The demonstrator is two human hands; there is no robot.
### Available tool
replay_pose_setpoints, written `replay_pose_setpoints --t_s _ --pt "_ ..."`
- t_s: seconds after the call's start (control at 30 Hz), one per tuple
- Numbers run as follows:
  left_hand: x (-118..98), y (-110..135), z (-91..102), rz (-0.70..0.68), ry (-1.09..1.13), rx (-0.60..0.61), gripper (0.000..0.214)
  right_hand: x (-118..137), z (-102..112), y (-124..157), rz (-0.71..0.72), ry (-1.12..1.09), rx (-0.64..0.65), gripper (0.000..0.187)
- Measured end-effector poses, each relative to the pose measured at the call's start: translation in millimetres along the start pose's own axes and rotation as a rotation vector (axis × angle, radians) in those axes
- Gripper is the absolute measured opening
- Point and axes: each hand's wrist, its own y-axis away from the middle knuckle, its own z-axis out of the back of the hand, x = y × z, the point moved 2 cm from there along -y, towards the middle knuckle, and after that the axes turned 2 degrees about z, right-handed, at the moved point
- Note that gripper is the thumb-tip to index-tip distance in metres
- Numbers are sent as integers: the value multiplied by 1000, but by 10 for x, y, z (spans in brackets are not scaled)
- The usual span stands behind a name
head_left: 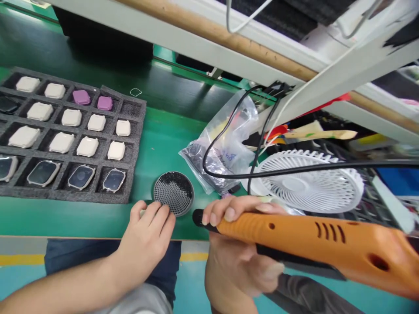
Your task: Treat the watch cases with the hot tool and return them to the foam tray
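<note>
My right hand is wrapped around an orange electric screwdriver with a black end, which lies level across the right of the view. The black end points left toward a round black dish with a perforated face and tiny dark pieces, likely screws, on its upper part. At the dish's lower left edge, my left hand has its fingers curled down, closed on something mostly hidden; only a pale bit shows by the thumb. Left of the dish, a grey foam tray holds several white watch cases, dark-screened ones and two purple ones.
A clear plastic bag lies behind the dish, with a black cable looping over it. A white fan stands at the right. A shelf beam crosses above the green bench, whose front edge faces my lap.
</note>
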Motion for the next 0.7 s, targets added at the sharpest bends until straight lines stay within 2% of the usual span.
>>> replay_pose_setpoints --t_s 0.1,0.17,0.37,0.47,0.57,0.7 --pt "8 -61 -32 -8 32 3 34 -36 -36 -24 0 -15 -16 53" --pt "34 -16 10 12 45 13 34 -35 -75 -18 -6 -7 -17 54" --pt "181 334 185 275 -44 1 25 -44 -253 103 -16 40 -1 48" --pt "256 434 154 239 12 17 31 -120 -327 136 22 86 -14 57" --pt "313 436 112 195 82 18 28 -173 -352 120 27 118 -52 69" --pt "329 386 100 220 99 8 25 -168 -324 92 -49 182 85 52"
